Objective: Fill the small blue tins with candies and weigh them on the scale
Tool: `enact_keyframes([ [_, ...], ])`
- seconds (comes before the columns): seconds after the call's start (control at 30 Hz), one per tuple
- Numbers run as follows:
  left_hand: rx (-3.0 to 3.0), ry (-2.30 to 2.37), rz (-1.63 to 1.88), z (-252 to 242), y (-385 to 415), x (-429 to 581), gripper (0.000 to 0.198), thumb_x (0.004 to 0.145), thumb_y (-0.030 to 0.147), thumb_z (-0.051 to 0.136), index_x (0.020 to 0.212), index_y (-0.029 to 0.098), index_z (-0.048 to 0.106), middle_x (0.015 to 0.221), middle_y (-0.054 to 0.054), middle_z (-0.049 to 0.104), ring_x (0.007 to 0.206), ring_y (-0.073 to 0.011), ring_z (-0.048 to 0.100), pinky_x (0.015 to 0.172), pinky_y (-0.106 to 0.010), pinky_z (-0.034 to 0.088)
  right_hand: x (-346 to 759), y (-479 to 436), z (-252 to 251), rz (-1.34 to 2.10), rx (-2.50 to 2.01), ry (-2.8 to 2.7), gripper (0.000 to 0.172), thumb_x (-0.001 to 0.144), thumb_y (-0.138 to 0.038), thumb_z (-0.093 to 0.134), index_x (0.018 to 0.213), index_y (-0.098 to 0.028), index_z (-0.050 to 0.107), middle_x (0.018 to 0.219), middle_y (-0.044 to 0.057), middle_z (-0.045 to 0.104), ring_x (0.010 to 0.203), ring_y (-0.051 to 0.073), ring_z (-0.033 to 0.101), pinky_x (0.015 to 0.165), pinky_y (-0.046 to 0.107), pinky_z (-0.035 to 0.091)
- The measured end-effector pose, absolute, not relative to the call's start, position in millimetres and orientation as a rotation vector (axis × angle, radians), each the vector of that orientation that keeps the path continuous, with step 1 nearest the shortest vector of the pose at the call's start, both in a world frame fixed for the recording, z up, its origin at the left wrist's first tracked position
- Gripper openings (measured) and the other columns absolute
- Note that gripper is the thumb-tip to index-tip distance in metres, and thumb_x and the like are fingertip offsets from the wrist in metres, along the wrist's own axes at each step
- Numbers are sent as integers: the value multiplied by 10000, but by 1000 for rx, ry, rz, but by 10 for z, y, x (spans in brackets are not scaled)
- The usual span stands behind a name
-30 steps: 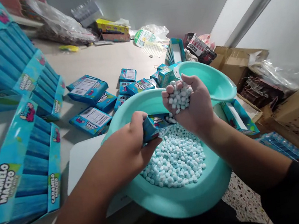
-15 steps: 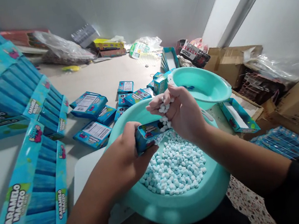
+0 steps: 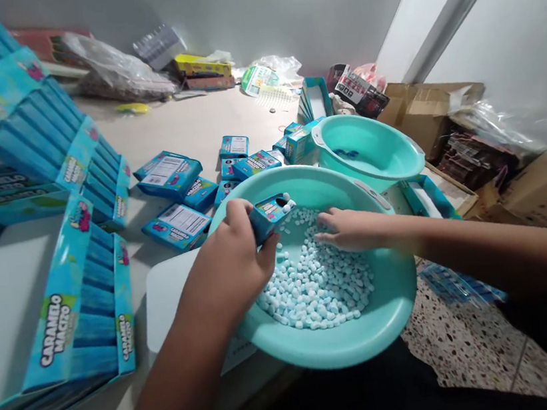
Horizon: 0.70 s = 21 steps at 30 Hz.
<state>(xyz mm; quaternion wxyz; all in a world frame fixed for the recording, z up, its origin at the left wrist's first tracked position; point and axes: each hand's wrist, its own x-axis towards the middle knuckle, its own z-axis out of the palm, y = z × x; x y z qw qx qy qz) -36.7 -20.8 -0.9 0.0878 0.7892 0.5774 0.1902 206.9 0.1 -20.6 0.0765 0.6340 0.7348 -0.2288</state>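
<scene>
Candies (image 3: 314, 287), small matte pale-blue pellets, heap in smooth round teal plastic basin (image 3: 333, 348) at table edge. Left hand (image 3: 229, 268) clenches small glossy blue cardboard box (image 3: 267, 212) over basin's left side, candies at box mouth. Right hand (image 3: 350, 230) unclenched, palm down, fingers resting on candies. Smaller teal basin (image 3: 372, 151) just behind; loose blue boxes (image 3: 169, 175) scattered on beige tabletop (image 3: 192, 121).

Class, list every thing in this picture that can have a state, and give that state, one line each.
small box, open at one end, tilted, held in left hand
right hand, open, palm down on the candies
near bowl, partly filled with candies
far bowl, almost empty
loose boxes, lying flat on the table
display carton, packed with boxes
</scene>
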Motion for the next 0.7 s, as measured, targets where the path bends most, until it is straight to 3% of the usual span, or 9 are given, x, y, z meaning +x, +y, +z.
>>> enact_keyframes([
  [0.1,2319,1739,602,-2,-222,-358,381,903,394,592,1159,193,393,903,-99,677,853,-344,707,616,-335,465,1954,-226,-126,-752,1798,2074,576,966,-585,376,1330,-185,575,1250,201,550,957,329,629,889,514,475],
  [0.33,2294,1758,615,13,-235,-345,360,912,371,577,1149,192,374,881,-99,671,850,-354,711,615,-347,474,1597,-495,-46,-1371,1876,1827,578,891,-609,563,1285,-191,621,1307,182,622,1237,400,552,1069,553,396],
  [0.43,2276,1764,646,-5,-217,-346,374,903,373,593,1145,196,370,900,-104,677,867,-352,714,619,-342,480,1332,-550,-63,-1767,1980,1632,458,883,-553,597,1193,-220,648,1324,130,617,1242,340,548,1038,505,444],
  [0.53,2237,1747,702,-23,-201,-358,391,888,377,616,1133,201,366,888,-97,674,867,-349,716,608,-333,478,1159,-517,-79,-2173,2055,1475,317,922,-409,545,1176,-247,645,1304,81,620,1182,251,575,905,394,527],
  [0.63,2176,1698,801,-32,-198,-377,399,883,396,625,1117,212,360,883,-85,665,838,-337,715,581,-322,470,1254,-317,-106,-2152,2129,1784,259,913,-374,543,1096,-245,675,1176,84,664,1056,248,614,775,377,563],
  [0.7,2129,1653,895,-35,-202,-387,404,884,393,628,1123,217,354,917,-89,666,862,-332,716,597,-323,486,1434,-112,-155,-1852,2101,2255,237,911,-385,558,1038,-235,691,1114,90,687,1024,265,630,842,434,563],
])
